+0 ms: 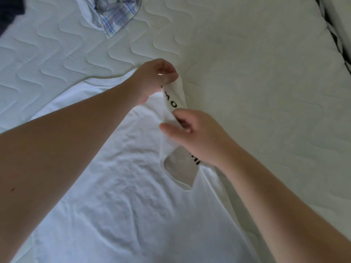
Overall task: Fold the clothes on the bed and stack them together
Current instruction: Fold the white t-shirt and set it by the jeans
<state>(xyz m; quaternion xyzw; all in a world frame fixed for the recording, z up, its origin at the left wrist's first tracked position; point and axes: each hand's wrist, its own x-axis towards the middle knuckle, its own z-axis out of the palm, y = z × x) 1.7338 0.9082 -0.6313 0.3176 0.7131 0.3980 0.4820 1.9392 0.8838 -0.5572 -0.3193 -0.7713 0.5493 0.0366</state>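
While a crumpled blue-and-white plaid shirt [115,16] lies well apart at the far edge of the white quilted mattress [247,63], and a dark navy cloth [9,12] shows only as a corner at the far left, nothing lies between them and the hands. Along the far right runs the mattress's black-patterned border [330,31].

Spread flat on the near half of the mattress is the white cotton t-shirt [123,186], wrinkled and soft, its neck opening showing as a grey gap near the right wrist. A narrow strip of the shirt with black printed letters is lifted off the bed and stretched between both hands. On its far end, the left hand [155,78] has curled fingers pinching the strip from above. At the near end, the right hand [197,130] grips it between bent fingers, the thumb lying extended to the left over the fabric. Wavy stitched channels pattern the padded mattress surface.
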